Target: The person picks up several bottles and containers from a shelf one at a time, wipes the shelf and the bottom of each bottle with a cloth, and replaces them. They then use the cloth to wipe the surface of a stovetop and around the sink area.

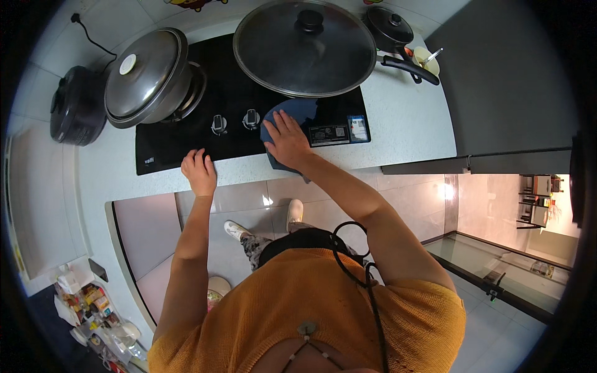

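My right hand (288, 140) lies flat on a blue-grey cloth (303, 110), fingers spread, pressing it against the front of a black glass cooktop (233, 146). One corner of the cloth hangs over the counter's front edge. The cloth sits just right of two control knobs (251, 119) and below a large wok with a glass lid (305, 56). Over at the cooktop's front left, my left hand (199, 173) rests on the edge with its fingers apart and nothing in it.
A lidded steel pot (146, 81) stands on the left burner. Beside it is a dark rice cooker (78, 105). At the back right are a small lidded pan (388, 28) and a bowl with a spoon (426, 61). A grey cabinet (504, 81) borders the white counter (413, 118).
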Motion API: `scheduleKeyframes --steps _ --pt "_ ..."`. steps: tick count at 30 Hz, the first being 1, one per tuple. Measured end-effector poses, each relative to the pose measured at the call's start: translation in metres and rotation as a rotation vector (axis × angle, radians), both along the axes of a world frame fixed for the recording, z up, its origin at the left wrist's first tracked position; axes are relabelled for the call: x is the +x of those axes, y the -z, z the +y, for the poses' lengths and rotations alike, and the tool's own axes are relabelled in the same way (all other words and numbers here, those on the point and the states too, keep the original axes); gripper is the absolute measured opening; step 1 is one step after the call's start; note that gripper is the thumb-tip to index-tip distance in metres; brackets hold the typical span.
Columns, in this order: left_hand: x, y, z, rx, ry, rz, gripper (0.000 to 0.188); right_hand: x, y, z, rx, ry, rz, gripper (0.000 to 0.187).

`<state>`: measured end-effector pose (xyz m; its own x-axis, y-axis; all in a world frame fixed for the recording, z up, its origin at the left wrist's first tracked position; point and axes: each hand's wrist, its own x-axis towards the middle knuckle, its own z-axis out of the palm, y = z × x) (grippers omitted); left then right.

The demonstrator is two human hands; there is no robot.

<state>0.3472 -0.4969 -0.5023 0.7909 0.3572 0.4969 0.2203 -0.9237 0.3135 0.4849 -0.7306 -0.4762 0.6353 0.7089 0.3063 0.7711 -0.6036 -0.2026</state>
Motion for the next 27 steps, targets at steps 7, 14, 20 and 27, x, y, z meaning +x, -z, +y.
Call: scheduleKeyframes --steps 7,14,20,27 --pt "-0.002 0.003 0.001 0.031 -0.014 0.005 0.026 0.052 0.017 -0.13 -0.002 0.212 -0.021 0.048" --pt "-0.002 -0.002 -0.001 0.068 -0.003 -0.014 0.024 0.147 0.019 -0.16 0.05 0.203 0.157 0.041" --pt "-0.001 -0.005 -0.003 0.067 0.015 -0.027 0.024 0.211 0.06 -0.155 -0.003 0.267 0.091 0.041" --pt "0.0 -0.001 -0.001 0.03 -0.004 -0.037 0.025 0.099 0.019 -0.118 0.101 0.25 -0.033 0.047"
